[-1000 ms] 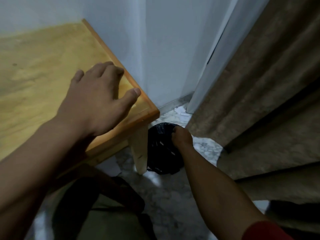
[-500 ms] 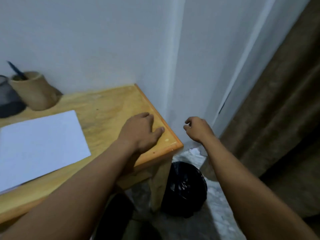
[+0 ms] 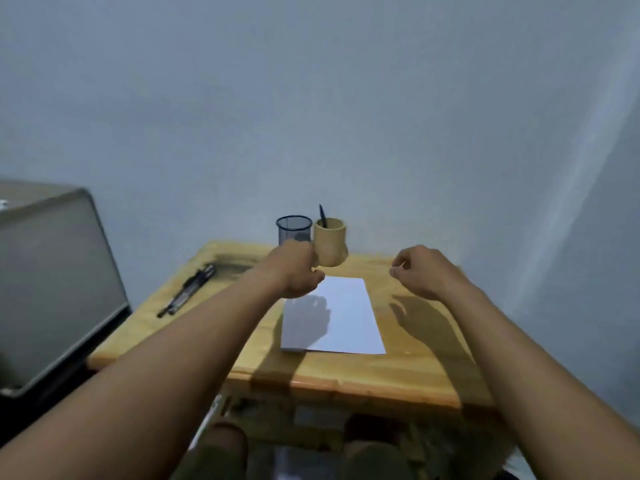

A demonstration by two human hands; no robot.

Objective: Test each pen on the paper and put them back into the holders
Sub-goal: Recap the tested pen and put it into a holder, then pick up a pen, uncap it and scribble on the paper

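Observation:
A white sheet of paper (image 3: 346,327) lies in the middle of the small wooden table (image 3: 346,379). Behind it stand a black mesh holder (image 3: 293,228) and a tan wooden holder (image 3: 331,242) with one dark pen (image 3: 322,215) sticking out. Several dark pens (image 3: 188,291) lie together near the table's left edge. My left hand (image 3: 298,271) hovers over the paper's far left corner, just in front of the holders, fingers hanging loosely curled and holding nothing. My right hand (image 3: 424,273) floats above the table right of the paper, also loosely curled and empty.
A grey box-like unit (image 3: 52,271) stands close against the table's left side. A pale wall (image 3: 311,98) rises directly behind the holders. My knees (image 3: 221,452) show below the table's front edge.
My view swung left from the table's right corner and the black bin to the whole tabletop. My left hand lifted off the corner toward the holders; my right hand rose over the table.

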